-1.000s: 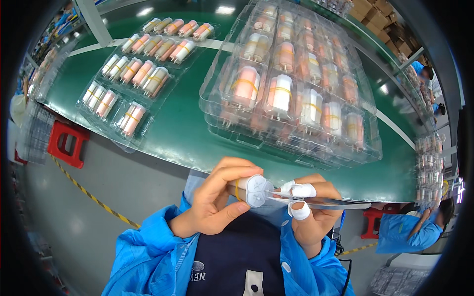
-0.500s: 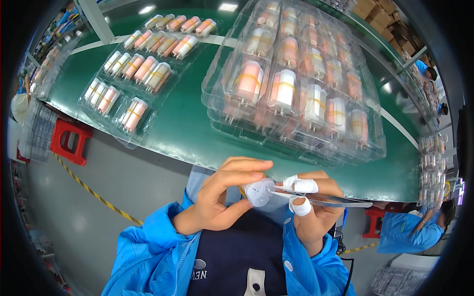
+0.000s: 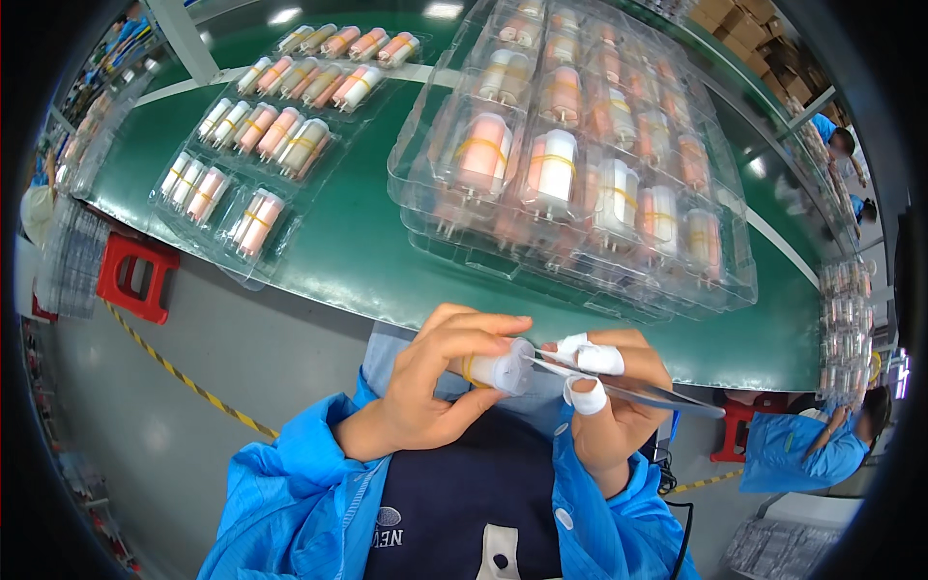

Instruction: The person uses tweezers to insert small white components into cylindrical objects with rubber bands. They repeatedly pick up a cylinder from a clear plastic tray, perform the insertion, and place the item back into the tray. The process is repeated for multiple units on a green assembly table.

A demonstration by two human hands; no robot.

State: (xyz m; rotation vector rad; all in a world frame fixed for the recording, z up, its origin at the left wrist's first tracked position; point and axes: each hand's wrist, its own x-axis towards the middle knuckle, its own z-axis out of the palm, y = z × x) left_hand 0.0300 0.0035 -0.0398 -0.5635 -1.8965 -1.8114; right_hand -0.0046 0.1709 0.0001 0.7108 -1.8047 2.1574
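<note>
The left hand (image 3: 420,387) curls thumb and fingers around a banded bundle (image 3: 510,369), gripping its sides, in front of the person's body and just off the near edge of the green table (image 3: 338,266). The bundle lies tilted onto its side, its translucent capped end facing right. To its right, the right hand (image 3: 611,425), its fingertips wrapped in white tape (image 3: 587,396), pinches metal tweezers (image 3: 667,396) whose tips point left at that end; blur hides whether they actually touch it.

The bundle looks light and fairly stiff, probably smooth plastic, so it could turn in a loose grip. The yellow band (image 3: 469,369) seems the only soft part. Its sides near the band look the safest hold, leaving the end face free; the fine details there may bend or mark under hard metal tips.

Farther off, on the table's left, a clear tray (image 3: 217,240) holds rows of similar pink, white and grey bundles (image 3: 256,222). To the right stand stacked clear trays (image 3: 483,253), thin-walled and likely flexible, filled with more of them. Brown cartons (image 3: 739,39) sit at the far right.
</note>
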